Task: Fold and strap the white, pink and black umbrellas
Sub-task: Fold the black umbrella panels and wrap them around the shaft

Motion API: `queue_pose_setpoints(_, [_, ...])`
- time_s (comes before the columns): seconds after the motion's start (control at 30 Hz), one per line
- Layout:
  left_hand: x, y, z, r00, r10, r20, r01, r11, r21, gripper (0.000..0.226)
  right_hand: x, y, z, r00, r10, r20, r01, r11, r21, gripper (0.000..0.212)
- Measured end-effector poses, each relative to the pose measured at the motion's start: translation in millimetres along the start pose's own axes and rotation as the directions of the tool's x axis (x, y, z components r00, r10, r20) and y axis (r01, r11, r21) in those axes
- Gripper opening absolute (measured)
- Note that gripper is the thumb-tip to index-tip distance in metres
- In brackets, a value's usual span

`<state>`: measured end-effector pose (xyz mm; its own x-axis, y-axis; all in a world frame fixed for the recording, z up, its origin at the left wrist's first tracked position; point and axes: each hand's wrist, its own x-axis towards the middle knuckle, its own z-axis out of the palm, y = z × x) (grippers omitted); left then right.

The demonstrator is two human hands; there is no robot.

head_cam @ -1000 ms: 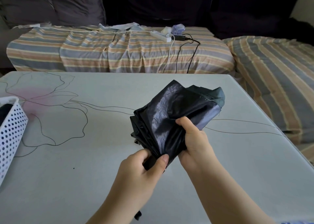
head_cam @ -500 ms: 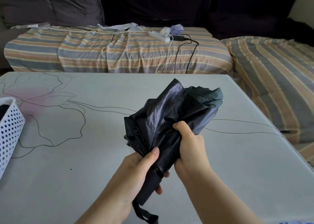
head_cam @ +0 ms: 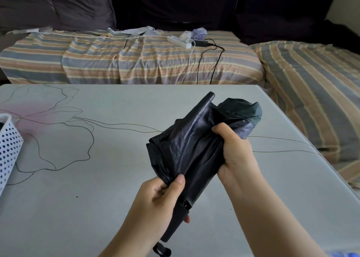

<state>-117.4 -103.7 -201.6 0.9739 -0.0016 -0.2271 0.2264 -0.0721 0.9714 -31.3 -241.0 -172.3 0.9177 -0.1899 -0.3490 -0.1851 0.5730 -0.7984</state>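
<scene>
1. While it hangs above the pale grey table with a drawn flower outline [head_cam: 81,188], the collapsed black fabric umbrella [head_cam: 194,149] sits at centre frame, tilted toward the upper right.
2. Left hand [head_cam: 161,200] curls round its lower end, thumb pressing the fabric.
3. Right hand [head_cam: 233,151] grips the bunched canopy.
4. White perforated plastic basket [head_cam: 7,147] stands at the left edge.

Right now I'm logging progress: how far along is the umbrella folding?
In hand: the black umbrella, collapsed but loose, gripped by left hand and right hand. Left: wrapping and strapping it. The white and pink umbrellas are not in view.
</scene>
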Motion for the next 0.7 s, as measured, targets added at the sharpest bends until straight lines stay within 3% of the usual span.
queue_pose_setpoints(0.13, [6,2,-2,0.982,-0.13,0.138,0.144,0.985,-0.091,0.029,-6,10,-3,0.998,-0.057,0.041,0.058,0.998,-0.02,0.028])
queue_pose_setpoints(0.27, [5,3,-6,0.991,-0.067,0.114,0.076,0.994,-0.077,0.042,-4,5,-4,0.991,-0.079,0.104,0.091,0.988,-0.121,0.026])
queue_pose_setpoints(0.4, [5,4,-19,0.998,-0.046,0.044,0.046,0.999,-0.011,0.038,12,-14,-25,0.948,-0.284,0.144,0.317,0.886,-0.338,0.094])
queue_pose_setpoints(0.43, [5,4,-22,0.998,-0.045,0.039,0.045,0.999,0.005,0.038,13,-20,-29,0.915,-0.349,0.2,0.402,0.816,-0.416,0.088])
queue_pose_setpoints(0.5, [4,4,-26,0.998,-0.046,0.039,0.045,0.999,0.021,0.039,14,-32,-38,0.837,-0.422,0.348,0.546,0.695,-0.468,0.051])
queue_pose_setpoints(0.57, [4,4,-29,0.998,-0.045,0.041,0.043,0.999,0.029,0.039,16,-40,-44,0.789,-0.435,0.433,0.607,0.661,-0.442,0.025])
queue_pose_setpoints(0.7, [3,8,-35,0.998,-0.033,0.057,0.03,0.998,0.059,0.039,13,-53,-53,0.729,-0.389,0.564,0.663,0.608,-0.438,0.022])
